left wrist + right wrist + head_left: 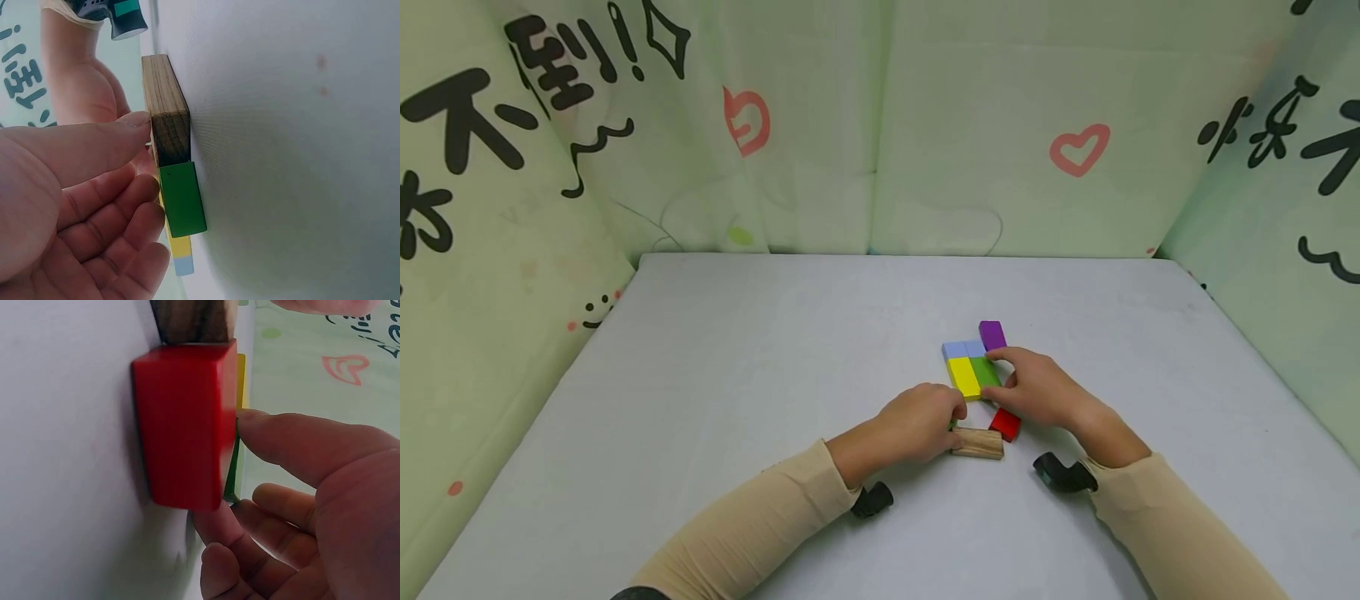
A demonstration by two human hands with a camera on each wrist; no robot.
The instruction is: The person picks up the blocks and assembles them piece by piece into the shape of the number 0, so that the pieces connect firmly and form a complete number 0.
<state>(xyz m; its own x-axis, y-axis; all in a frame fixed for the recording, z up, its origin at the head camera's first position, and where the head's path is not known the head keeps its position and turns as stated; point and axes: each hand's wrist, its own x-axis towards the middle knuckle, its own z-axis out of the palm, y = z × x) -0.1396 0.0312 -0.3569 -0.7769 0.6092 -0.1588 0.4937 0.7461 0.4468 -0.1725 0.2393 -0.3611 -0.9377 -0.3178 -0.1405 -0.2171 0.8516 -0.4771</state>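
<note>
In the head view my left hand bends its fingers around a small green block, thumb at the left end of a wooden block. The left wrist view shows the thumb against the wooden block and curled fingers beside the green block. My right hand pinches the larger green block between thumb and finger. That block lies beside a yellow block, with light blue blocks at their far end. A red block touches the wooden block's right end.
Beyond my right fingers a purple block lies tilted near the light blue ones. Black wrist devices sit below both wrists. Behind the white table hangs a pale green printed curtain, which also covers both sides.
</note>
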